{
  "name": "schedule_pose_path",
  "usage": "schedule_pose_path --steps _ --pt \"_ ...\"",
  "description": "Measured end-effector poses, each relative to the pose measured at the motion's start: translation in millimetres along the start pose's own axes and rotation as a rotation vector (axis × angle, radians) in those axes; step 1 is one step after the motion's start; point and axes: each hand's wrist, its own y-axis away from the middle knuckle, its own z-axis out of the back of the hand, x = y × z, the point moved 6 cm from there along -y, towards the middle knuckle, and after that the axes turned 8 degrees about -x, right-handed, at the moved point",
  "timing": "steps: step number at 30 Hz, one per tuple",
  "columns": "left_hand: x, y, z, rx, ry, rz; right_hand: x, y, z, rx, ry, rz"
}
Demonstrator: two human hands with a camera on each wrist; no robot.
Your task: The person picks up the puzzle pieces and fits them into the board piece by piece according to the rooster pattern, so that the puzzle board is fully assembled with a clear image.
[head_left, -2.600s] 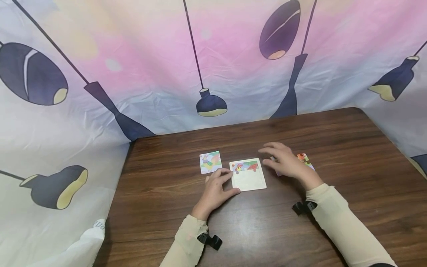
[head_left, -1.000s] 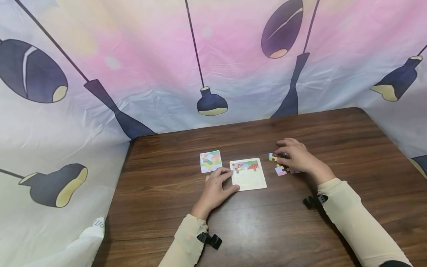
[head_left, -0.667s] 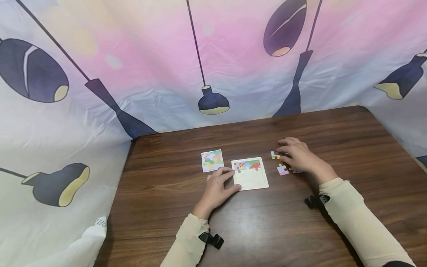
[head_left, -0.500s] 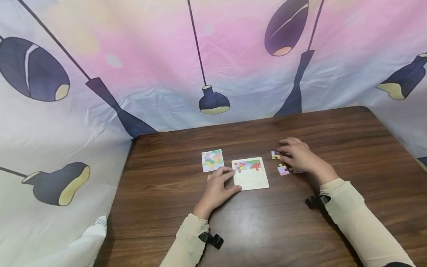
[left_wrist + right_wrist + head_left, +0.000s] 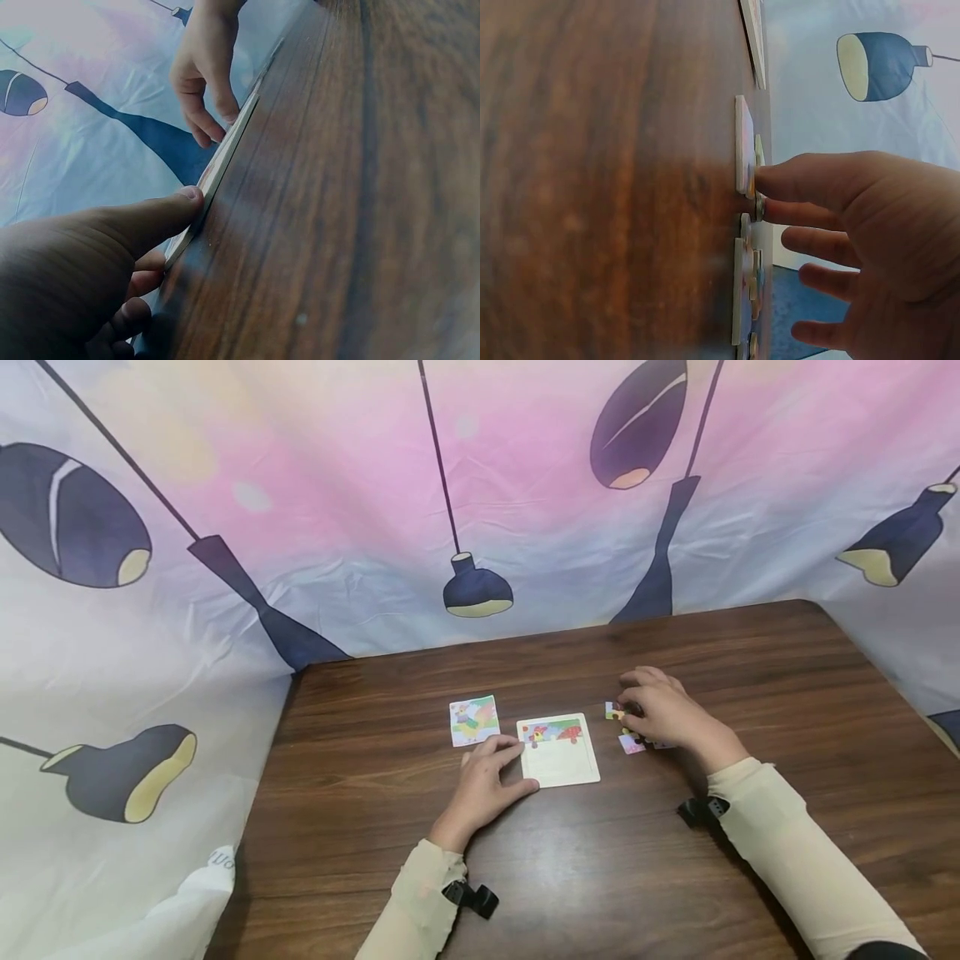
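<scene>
A white jigsaw tray [image 5: 561,765] lies mid-table, its top row filled with printed pieces showing a colourful picture. My left hand [image 5: 483,783] holds the tray at its left side, thumb at the near corner and fingertips along the left edge. To the right, my right hand [image 5: 663,712] is over several loose puzzle pieces [image 5: 631,744] and hides part of them. In the right wrist view, my thumb and index finger pinch a small puzzle piece [image 5: 760,207] close to the table. The other fingers stay off the pieces.
A square picture card [image 5: 474,721] with a cartoon bird lies left of the tray. The brown wooden table [image 5: 360,793] reaches back to a printed cloth [image 5: 360,527] with painted lamps.
My right hand has moved from beside the tray rightward onto the loose pieces, and in the last second it has barely moved. My left hand stays at the tray.
</scene>
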Motion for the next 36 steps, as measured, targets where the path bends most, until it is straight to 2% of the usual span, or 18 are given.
schedule_pose_path --steps 7,14,23,29,36 --pt "-1.1 0.9 -1.4 0.001 0.000 -0.011 -4 3 -2 -0.014 -0.005 0.001" --pt "-2.7 3.2 -6.5 0.021 -0.001 -0.013 -3 9 -2 -0.037 -0.069 -0.008" --pt "1.3 0.0 0.1 -0.002 -0.007 -0.009 29 0 -11 -0.082 -0.165 0.100" --pt "2.8 1.4 0.5 0.006 -0.022 -0.003 51 -2 -21 -0.086 -0.178 0.147" --pt "0.7 -0.4 0.0 -0.014 0.004 -0.020 77 -9 -30 -0.073 -0.191 0.194"
